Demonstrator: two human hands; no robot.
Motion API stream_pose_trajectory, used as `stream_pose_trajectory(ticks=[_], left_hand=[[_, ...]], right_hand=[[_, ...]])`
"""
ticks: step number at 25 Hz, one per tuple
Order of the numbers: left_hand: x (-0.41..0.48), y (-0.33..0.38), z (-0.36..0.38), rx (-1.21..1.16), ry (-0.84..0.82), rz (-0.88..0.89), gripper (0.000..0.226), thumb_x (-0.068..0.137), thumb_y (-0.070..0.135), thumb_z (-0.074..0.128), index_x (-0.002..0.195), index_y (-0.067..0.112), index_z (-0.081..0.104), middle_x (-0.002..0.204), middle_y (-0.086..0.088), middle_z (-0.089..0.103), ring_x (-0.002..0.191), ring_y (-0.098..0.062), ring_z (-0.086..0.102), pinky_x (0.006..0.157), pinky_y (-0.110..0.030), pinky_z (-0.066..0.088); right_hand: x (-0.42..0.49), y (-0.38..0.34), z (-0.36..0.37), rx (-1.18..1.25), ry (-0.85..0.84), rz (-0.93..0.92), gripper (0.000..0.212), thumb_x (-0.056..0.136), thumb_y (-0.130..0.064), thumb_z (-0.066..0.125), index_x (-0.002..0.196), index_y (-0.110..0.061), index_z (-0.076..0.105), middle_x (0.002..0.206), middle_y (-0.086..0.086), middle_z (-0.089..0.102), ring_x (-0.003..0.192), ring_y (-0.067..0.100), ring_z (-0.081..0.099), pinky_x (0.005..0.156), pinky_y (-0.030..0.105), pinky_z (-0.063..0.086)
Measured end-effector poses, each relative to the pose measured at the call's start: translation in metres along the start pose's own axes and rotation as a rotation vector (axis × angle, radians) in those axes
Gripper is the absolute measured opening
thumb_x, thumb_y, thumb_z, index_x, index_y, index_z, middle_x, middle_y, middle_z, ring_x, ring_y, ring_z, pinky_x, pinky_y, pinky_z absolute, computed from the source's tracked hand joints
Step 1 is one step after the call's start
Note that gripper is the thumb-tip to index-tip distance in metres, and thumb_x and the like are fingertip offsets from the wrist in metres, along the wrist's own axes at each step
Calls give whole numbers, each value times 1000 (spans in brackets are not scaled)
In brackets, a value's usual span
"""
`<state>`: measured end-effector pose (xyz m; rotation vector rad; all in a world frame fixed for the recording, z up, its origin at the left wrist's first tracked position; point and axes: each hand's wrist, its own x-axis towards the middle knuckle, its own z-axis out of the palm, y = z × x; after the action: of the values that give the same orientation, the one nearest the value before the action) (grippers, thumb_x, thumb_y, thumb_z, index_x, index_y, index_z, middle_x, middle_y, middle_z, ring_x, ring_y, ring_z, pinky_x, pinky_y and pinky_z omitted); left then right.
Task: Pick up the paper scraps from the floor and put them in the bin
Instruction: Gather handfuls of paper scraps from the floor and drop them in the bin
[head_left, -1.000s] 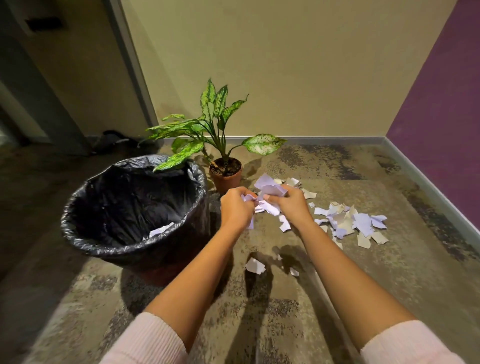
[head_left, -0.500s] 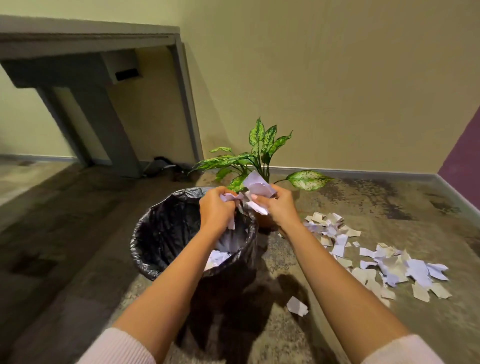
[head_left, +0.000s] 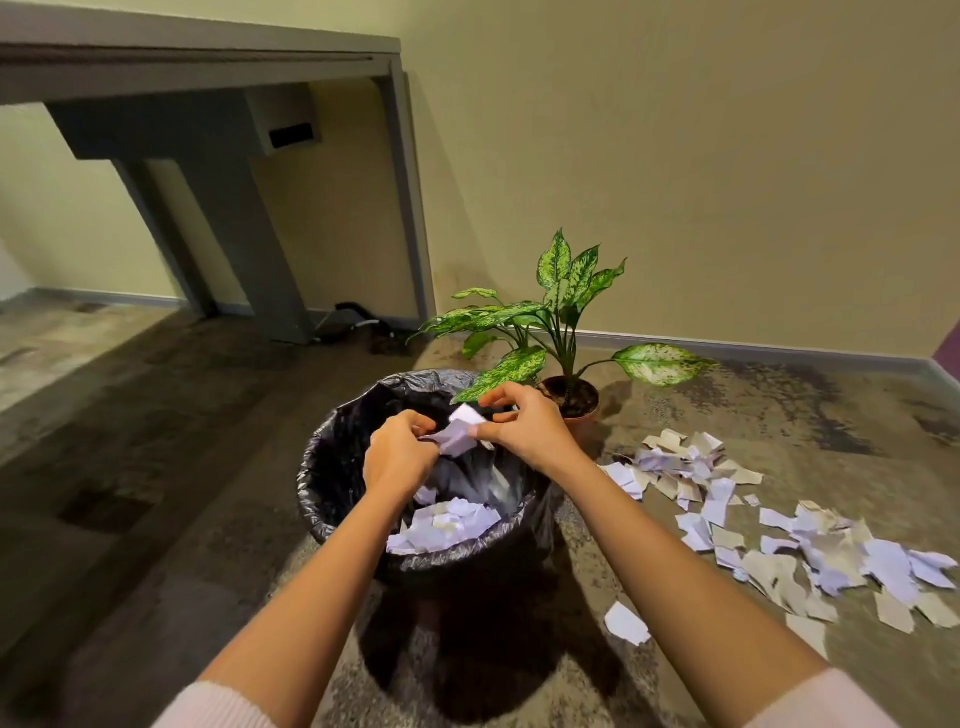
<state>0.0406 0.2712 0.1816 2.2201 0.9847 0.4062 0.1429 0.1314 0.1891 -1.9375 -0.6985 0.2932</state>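
The left grip (head_left: 397, 457) and right grip (head_left: 524, 428) both pinch the paper scraps (head_left: 460, 431) between them, above the bin (head_left: 332, 467).

A potted plant (head_left: 558, 312) stands near the pale yellow-green wall (head_left: 675, 156), its long green leaves speckled with cream; one broad, paler leaf (head_left: 660, 364) reaches out to the right. Its round terracotta pot (head_left: 584, 421) holds dark soil and is partly hidden. To the left, a grey desk (head_left: 208, 57) stands against the same wall on slanted grey legs, with a small grey box (head_left: 283, 122) fixed under its top. Dark cables (head_left: 358, 314) lie at the foot of the desk. A grey skirting board (head_left: 753, 345) runs along the bottom of the wall, and a strip of purple wall (head_left: 948, 348) shows at the far right edge.
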Motion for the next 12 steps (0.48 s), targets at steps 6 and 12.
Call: stream_pose_trajectory(ticks=[6, 12], left_hand=[[-8, 8, 2, -4, 8, -1, 42, 77, 4, 55, 112, 25, 65, 113, 3, 69, 97, -18, 60, 71, -28, 41], [-26, 47, 11, 6, 65, 170, 32, 82, 16, 57, 112, 23, 65, 113, 3, 69, 102, -23, 63, 79, -34, 50]], right_hand=[[-7, -5, -10, 50, 70, -23, 23, 76, -14, 77, 97, -18, 68, 101, 3, 67, 92, 14, 65, 77, 22, 50], [-24, 7, -40, 14, 215, -19, 16, 77, -17, 76, 89, -24, 68, 93, 0, 70, 89, 13, 64, 78, 25, 49]])
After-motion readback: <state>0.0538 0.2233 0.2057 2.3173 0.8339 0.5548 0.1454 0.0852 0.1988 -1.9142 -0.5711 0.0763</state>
